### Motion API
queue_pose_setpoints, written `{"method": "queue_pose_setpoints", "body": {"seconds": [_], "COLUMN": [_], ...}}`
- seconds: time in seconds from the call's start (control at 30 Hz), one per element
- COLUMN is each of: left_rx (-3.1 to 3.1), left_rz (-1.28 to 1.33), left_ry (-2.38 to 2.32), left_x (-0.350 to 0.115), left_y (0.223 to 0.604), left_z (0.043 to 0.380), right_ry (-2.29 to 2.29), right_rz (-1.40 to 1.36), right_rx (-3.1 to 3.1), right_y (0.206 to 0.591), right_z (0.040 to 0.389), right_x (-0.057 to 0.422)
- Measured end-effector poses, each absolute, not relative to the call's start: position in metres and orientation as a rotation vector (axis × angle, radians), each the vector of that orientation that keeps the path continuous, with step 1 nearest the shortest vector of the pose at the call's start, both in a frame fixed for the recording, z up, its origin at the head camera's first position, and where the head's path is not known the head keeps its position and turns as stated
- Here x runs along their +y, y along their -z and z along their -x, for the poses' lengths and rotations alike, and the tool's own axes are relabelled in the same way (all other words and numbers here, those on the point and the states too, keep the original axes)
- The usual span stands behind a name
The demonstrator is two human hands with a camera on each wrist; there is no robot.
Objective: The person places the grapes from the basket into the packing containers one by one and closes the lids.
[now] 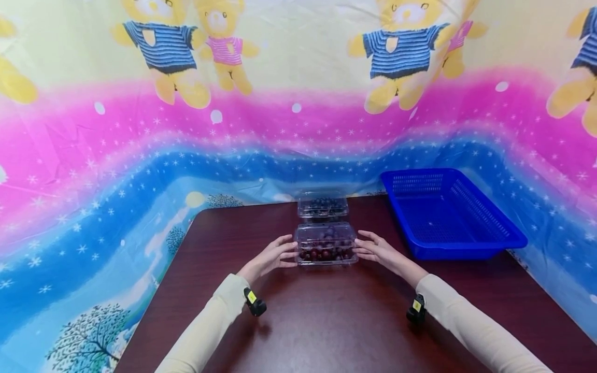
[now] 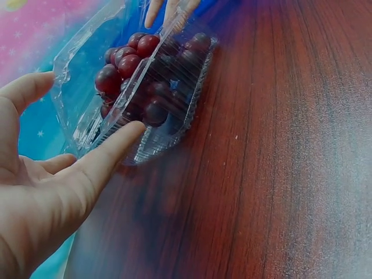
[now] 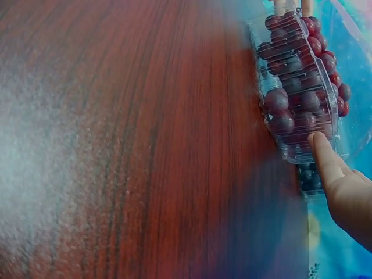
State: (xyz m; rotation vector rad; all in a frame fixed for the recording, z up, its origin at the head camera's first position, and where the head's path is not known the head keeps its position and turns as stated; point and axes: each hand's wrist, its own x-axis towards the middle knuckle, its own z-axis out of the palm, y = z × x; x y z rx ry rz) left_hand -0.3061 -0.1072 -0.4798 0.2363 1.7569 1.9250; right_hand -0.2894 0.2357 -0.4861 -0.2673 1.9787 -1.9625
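Note:
A clear plastic clamshell box point(image 1: 326, 254) of dark red grapes stands on the table between my two hands. Its see-through lid point(image 2: 72, 72) rises over the fruit. My left hand point(image 1: 274, 256) is at the box's left side, thumb and fingers spread and fairly straight, fingertips right at the wall. On the opposite side, my right hand point(image 1: 380, 254) has its extended fingers against the end of the box. The grapes point(image 2: 131, 61) show up close in the left wrist view, and the right wrist view has a fingertip over the ribbed wall point(image 3: 299, 136).
Just behind the grape box stands a second clear box point(image 1: 323, 205) of dark blue, berry-like fruit. A blue plastic basket point(image 1: 466, 244) with slotted sides sits at the right rear of the dark brown table point(image 1: 326, 321). Behind the table hangs a printed cloth point(image 1: 298, 124).

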Motion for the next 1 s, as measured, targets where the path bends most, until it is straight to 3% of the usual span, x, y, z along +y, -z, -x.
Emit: {"method": "queue_pose_setpoints", "body": {"seconds": [1.0], "left_rx": [1.851], "left_rz": [-0.262], "left_ry": [-1.937], "left_x": [-0.1086], "left_y": [0.488], "left_z": [0.3047], "right_ry": [1.951], "right_rz": [0.249], "right_rx": [1.973], "right_y": [0.4864], "right_z": [0.2833], "right_x": [0.2369]}}
